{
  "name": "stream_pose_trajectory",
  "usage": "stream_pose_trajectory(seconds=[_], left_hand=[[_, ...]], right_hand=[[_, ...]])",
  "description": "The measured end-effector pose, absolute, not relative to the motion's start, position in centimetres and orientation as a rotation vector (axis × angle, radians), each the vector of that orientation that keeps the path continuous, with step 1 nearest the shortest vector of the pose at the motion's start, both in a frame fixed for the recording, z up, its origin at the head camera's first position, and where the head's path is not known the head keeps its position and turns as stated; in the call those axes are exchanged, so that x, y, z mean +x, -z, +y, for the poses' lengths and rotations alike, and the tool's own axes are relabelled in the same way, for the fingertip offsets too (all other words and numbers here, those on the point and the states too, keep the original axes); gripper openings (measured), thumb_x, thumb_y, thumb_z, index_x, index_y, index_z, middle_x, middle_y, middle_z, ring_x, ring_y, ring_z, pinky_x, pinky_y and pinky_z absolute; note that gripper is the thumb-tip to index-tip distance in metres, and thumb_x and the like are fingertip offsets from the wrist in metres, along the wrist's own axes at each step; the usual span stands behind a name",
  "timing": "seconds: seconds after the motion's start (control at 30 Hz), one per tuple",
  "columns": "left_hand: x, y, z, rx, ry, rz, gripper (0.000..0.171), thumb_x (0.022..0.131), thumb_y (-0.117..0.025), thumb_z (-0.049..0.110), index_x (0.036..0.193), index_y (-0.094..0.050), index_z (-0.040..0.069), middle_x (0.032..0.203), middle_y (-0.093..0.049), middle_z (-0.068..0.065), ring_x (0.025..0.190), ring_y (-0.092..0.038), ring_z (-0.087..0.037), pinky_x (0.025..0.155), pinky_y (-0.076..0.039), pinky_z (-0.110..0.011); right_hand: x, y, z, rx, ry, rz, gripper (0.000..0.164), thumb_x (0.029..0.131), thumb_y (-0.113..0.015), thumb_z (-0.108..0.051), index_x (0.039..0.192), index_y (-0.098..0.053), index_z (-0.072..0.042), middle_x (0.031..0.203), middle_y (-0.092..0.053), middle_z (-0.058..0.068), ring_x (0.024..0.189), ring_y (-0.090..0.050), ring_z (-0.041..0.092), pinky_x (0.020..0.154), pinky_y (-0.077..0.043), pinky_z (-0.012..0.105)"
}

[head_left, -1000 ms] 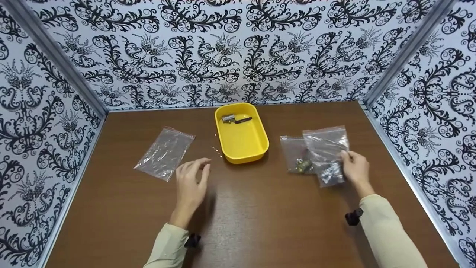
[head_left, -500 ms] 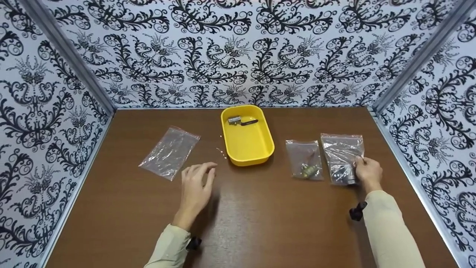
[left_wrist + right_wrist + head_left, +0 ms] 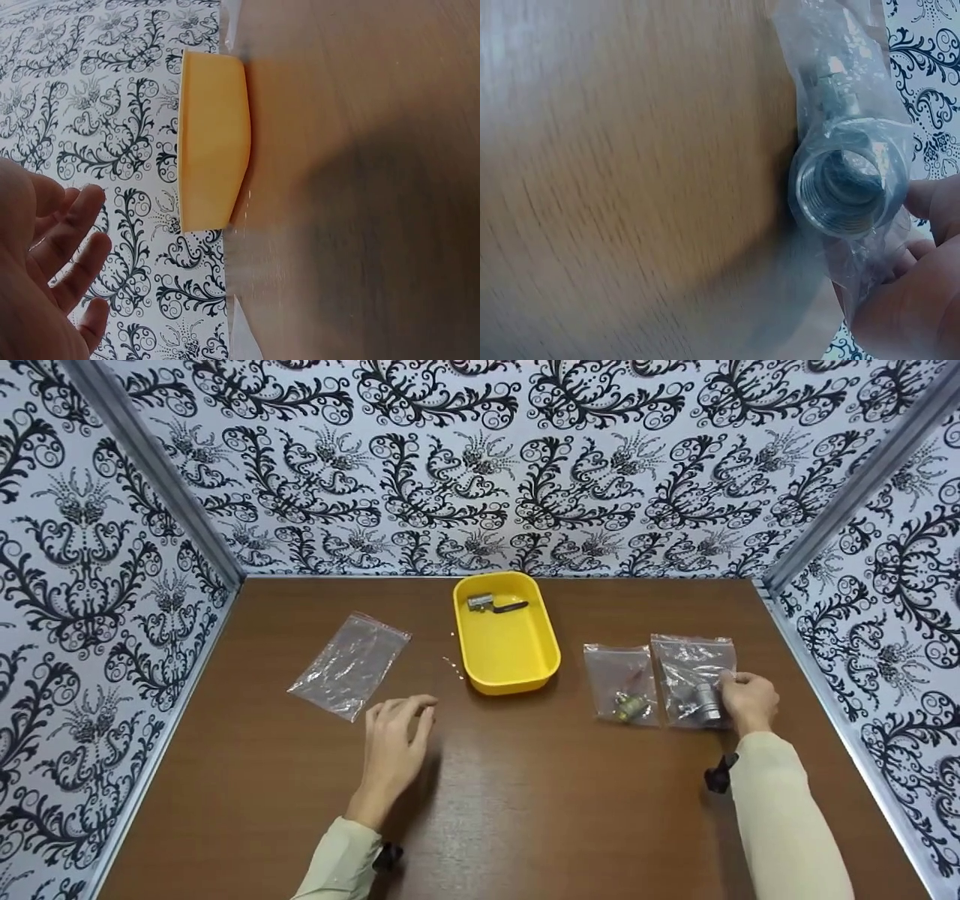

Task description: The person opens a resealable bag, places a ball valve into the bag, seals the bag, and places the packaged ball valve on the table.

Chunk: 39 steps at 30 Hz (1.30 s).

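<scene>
My right hand (image 3: 750, 701) pinches the right edge of a clear zip bag (image 3: 694, 656) that lies on the table at the right. Inside it is a silvery metal pipe fitting (image 3: 706, 703); the right wrist view shows the fitting's threaded round mouth (image 3: 840, 193) through the plastic. Just left of it lies a second zip bag (image 3: 615, 660), holding a small brass-coloured fitting (image 3: 630, 706) and something reddish. My left hand (image 3: 394, 746) hovers over the table, fingers loosely bent and holding nothing, near a flat zip bag (image 3: 352, 664) with no contents visible.
A yellow tray (image 3: 510, 686) stands at the back middle, with a dark-handled metal valve (image 3: 487, 604) at its far end. Tiny pale crumbs (image 3: 452, 664) lie beside the tray. Patterned walls (image 3: 480, 472) enclose the brown table (image 3: 525, 810) at the back and sides.
My right hand has moved the fitting's bag to the right and laid it down, off the second bag it overlapped. The left hand stays nearly still. The head view has shifted slightly.
</scene>
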<state>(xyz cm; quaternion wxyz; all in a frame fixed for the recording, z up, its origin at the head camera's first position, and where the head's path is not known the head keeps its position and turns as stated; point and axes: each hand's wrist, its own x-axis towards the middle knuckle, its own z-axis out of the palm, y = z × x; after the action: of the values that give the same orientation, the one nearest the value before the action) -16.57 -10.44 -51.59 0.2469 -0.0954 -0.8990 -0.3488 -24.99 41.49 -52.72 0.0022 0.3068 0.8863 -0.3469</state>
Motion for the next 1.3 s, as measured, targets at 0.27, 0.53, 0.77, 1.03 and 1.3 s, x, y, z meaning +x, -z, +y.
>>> stream_pose_trajectory(seconds=[0.27,0.53,0.77,1.03,1.3], left_hand=[[-16.3,51.7,-10.8,-0.269,0.932,-2.463,0.014,0.093,-0.063,0.019,0.103,-0.072,0.015,0.096,-0.075,0.001,0.096,-0.063,-0.021,0.097,-0.035,-0.042],[-16.3,52.0,-11.3,-0.279,0.862,-2.558,0.013,0.092,-0.064,0.019,0.104,-0.071,0.017,0.096,-0.073,0.0,0.102,-0.062,-0.026,0.097,-0.037,-0.044],[-17.3,52.8,-12.3,-0.223,0.766,-2.661,0.021,0.089,-0.067,0.016,0.109,-0.069,0.013,0.11,-0.07,-0.006,0.108,-0.062,-0.029,0.098,-0.042,-0.05],[-18.8,53.3,-12.8,-0.178,0.765,-2.773,0.038,0.088,-0.066,0.016,0.124,-0.059,0.007,0.138,-0.055,-0.016,0.123,-0.055,-0.036,0.102,-0.042,-0.053],[-21.1,53.8,-13.7,-0.107,0.783,-2.917,0.06,0.09,-0.062,0.018,0.145,-0.042,0.007,0.153,-0.038,-0.018,0.135,-0.044,-0.041,0.108,-0.038,-0.055]], right_hand=[[-24.6,52.9,41.9,0.923,1.089,2.844,0.054,0.099,-0.039,-0.034,0.141,-0.046,0.0,0.137,-0.054,0.023,0.132,-0.043,0.046,0.109,-0.031,0.054],[-24.0,51.9,42.0,0.911,0.988,2.862,0.052,0.098,-0.041,-0.026,0.147,-0.039,-0.006,0.14,-0.052,0.023,0.128,-0.045,0.047,0.102,-0.038,0.057],[-23.7,51.2,39.9,0.772,0.984,3.062,0.05,0.091,-0.045,-0.011,0.141,-0.048,-0.007,0.14,-0.051,0.026,0.123,-0.048,0.05,0.098,-0.039,0.06],[-23.2,51.6,33.4,0.129,1.147,3.341,0.029,0.088,-0.052,0.001,0.113,-0.068,0.0,0.114,-0.067,0.024,0.109,-0.061,0.042,0.095,-0.045,0.053],[-20.9,51.6,25.6,-0.367,1.054,3.229,0.021,0.087,-0.061,-0.002,0.104,-0.072,-0.007,0.104,-0.074,0.012,0.094,-0.069,0.029,0.087,-0.052,0.045]])
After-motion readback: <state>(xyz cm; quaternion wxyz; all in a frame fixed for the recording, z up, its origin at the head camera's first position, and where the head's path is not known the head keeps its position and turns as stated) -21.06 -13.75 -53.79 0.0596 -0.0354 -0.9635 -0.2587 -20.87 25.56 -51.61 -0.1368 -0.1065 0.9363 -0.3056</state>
